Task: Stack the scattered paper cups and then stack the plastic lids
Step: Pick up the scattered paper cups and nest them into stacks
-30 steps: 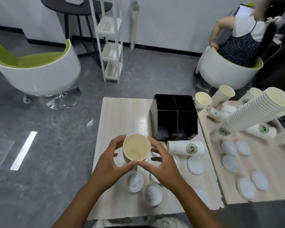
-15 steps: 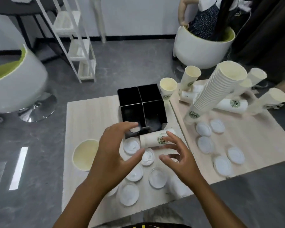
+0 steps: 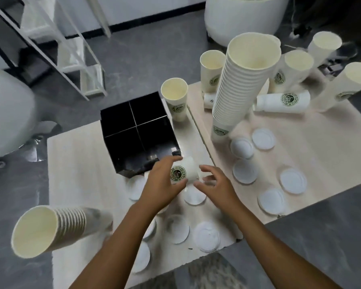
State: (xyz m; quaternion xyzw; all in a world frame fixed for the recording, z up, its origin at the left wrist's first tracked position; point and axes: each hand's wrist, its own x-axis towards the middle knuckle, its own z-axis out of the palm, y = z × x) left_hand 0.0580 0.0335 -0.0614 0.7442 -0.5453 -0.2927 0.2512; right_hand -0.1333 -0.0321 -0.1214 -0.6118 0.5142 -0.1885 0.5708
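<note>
Now that our short stack (image 3: 50, 227) stands parked at the near-left table edge, our left hand (image 3: 163, 182) curls round the lying cup (image 3: 184, 171) beside the black box (image 3: 138, 130) (next for stacking), right hand (image 3: 214, 184) open, empty.

surface: two pale wood tables (image 3: 77, 163) | on them: black divided box (image 3: 138, 132), paper cups (image 3: 238, 90), plastic lids (image 3: 293, 181)
</note>
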